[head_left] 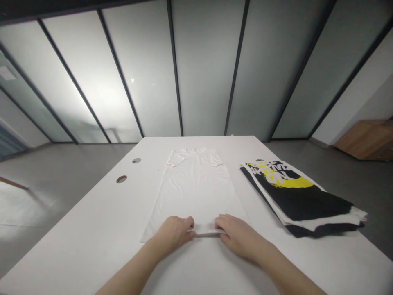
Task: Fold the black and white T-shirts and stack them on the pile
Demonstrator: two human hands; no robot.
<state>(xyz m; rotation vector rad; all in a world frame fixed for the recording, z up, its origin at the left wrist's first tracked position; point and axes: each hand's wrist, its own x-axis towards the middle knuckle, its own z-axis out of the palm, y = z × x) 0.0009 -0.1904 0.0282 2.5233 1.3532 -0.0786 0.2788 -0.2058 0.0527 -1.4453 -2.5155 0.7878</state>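
The left hand [173,234] and right hand [238,237] pinch with their fingers [188,224] the lifted hem of a white T-shirt [193,188], lying flat on the bench [92,246]. Even pinching keeps the edge straight. Black-and-yellow printed shirts [294,196] lie at 3 o'clock.

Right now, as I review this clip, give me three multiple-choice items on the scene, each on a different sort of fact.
1. Where does the stack of printed garments lie relative to the white T-shirt?
A. To its right
B. On the floor
C. On top of it

2. What colour is the patch in the print on that stack?
A. Red
B. Yellow
C. Blue

3. How is the T-shirt's near edge?
A. Hanging off the table
B. Lifted into the air
C. Turned over in a narrow fold, touched by the left hand and right hand

1 A: both lie on the table, the stack further right.
2 B: yellow shows below the black lettering.
3 C: the fold runs between both hands.
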